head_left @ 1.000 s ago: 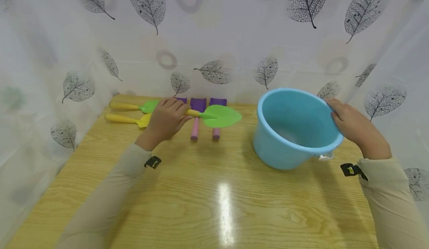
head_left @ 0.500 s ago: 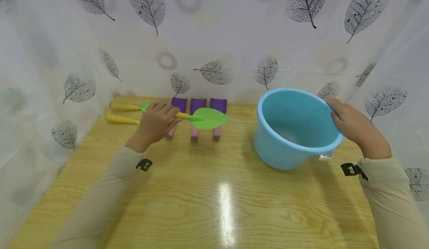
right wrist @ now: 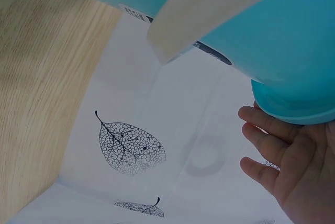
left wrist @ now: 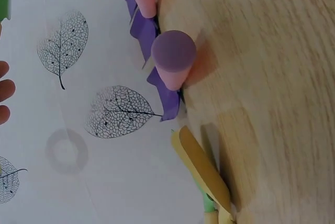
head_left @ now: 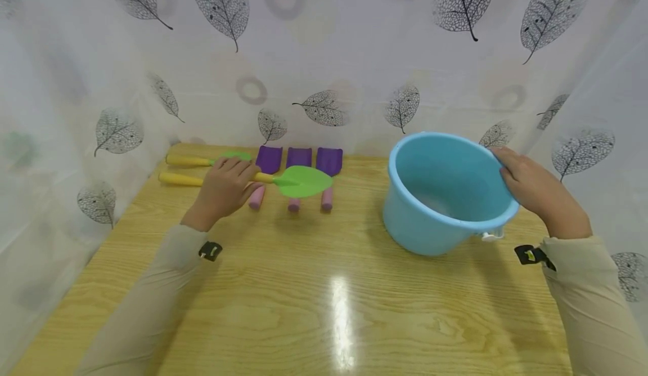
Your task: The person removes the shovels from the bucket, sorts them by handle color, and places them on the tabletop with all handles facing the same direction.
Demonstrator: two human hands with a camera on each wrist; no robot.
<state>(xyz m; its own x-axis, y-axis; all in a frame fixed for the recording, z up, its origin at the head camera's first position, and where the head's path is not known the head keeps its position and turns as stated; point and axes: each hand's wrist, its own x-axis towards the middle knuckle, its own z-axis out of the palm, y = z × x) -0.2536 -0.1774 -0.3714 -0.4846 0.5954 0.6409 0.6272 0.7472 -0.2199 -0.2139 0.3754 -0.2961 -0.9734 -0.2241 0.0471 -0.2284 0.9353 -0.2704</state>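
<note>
In the head view my left hand [head_left: 223,190] grips the yellow handle of a trowel with a green blade [head_left: 304,182], held level above the table with the blade pointing right. Fingertips of that hand [left wrist: 4,92] show at the edge of the left wrist view. My right hand [head_left: 539,196] holds the right rim of a light blue bucket [head_left: 425,232], its fingers [right wrist: 267,124] along the outside under the lip. The bucket has nothing visible inside. Beneath the held trowel lie three small purple shovels [head_left: 329,161] with pink handles, partly covered by the blade.
Left of the shovels lie a trowel with a yellow handle and green blade [head_left: 187,160] and a yellow trowel [head_left: 179,179], both partly behind my left hand. The wooden table [head_left: 283,297] ends at a white leaf-print curtain [head_left: 354,55]. A white handle [right wrist: 209,9] crosses the bucket's side.
My left hand has moved left and slightly toward me with the green trowel, uncovering the leftmost purple shovel. My right hand and the bucket have stayed put.
</note>
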